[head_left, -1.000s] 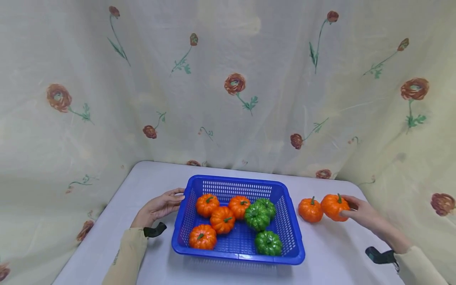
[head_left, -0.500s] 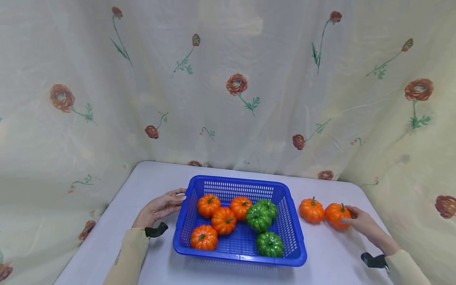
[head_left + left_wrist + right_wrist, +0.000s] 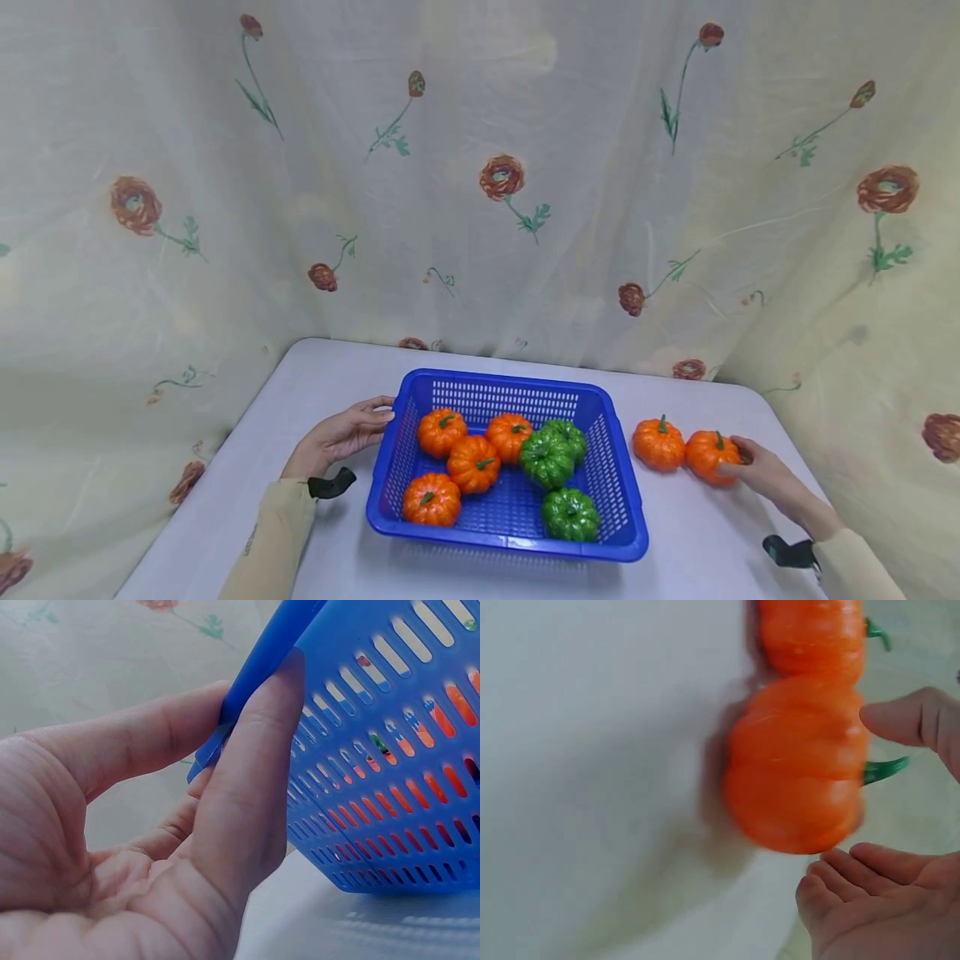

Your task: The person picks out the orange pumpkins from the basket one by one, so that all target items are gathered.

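Note:
A blue perforated plastic basket [image 3: 506, 542] sits mid-table with several orange pumpkins [image 3: 474, 464] and green pumpkins [image 3: 571, 514] inside. My left hand [image 3: 352, 431] pinches its left rim between thumb and fingers; the left wrist view has the rim [image 3: 262, 667] caught between them. To the right of the basket, two orange pumpkins rest on the table side by side, the near-basket one [image 3: 658, 444] close against the outer one [image 3: 708, 457]. My right hand [image 3: 768, 475] is at the outer pumpkin [image 3: 795, 772], thumb tip at its top edge, the other fingers spread loosely along its side.
The white table [image 3: 330, 375] ends at the back against a flower-printed curtain [image 3: 480, 275], which also hangs along both sides. Dark straps [image 3: 789, 552] sit at the wrists over beige sleeves.
The outer orange pumpkin, held raised and tilted in my right hand a second ago, has come down onto the table beside the other one. My left hand stays on the basket rim.

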Motion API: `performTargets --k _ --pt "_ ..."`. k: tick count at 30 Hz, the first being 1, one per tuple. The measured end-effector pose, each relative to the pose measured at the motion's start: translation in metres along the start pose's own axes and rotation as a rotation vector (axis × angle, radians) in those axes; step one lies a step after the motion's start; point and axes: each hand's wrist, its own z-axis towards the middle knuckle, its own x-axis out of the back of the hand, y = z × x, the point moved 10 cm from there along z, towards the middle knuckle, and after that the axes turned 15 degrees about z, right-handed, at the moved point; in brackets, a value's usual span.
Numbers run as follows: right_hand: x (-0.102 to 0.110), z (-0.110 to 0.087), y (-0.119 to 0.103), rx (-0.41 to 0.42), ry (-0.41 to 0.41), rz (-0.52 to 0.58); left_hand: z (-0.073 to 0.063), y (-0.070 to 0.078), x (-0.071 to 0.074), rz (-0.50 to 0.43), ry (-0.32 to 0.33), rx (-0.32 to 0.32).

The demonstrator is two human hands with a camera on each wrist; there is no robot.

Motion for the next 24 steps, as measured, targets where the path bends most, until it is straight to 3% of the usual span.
performTargets --k 5,10,14,17,24 --pt "0.003 -0.01 -0.035 0.156 0.032 -0.009 0.0 0.001 0.0 0.003 -0.012 -0.011" --pt "-0.015 -0.031 -0.105 0.376 0.04 -0.062 0.0 0.001 0.0 -0.017 -0.016 -0.01" --pt "-0.054 -0.051 -0.17 0.505 -0.023 -0.041 -0.002 0.0 0.002 -0.028 -0.005 0.003" --pt "-0.096 -0.061 -0.204 0.566 -0.13 -0.005 -0.001 0.0 0.004 -0.014 0.019 0.01" --pt "-0.193 -0.07 -0.241 0.588 -0.381 0.068 0.001 -0.002 0.006 0.015 0.059 0.031"
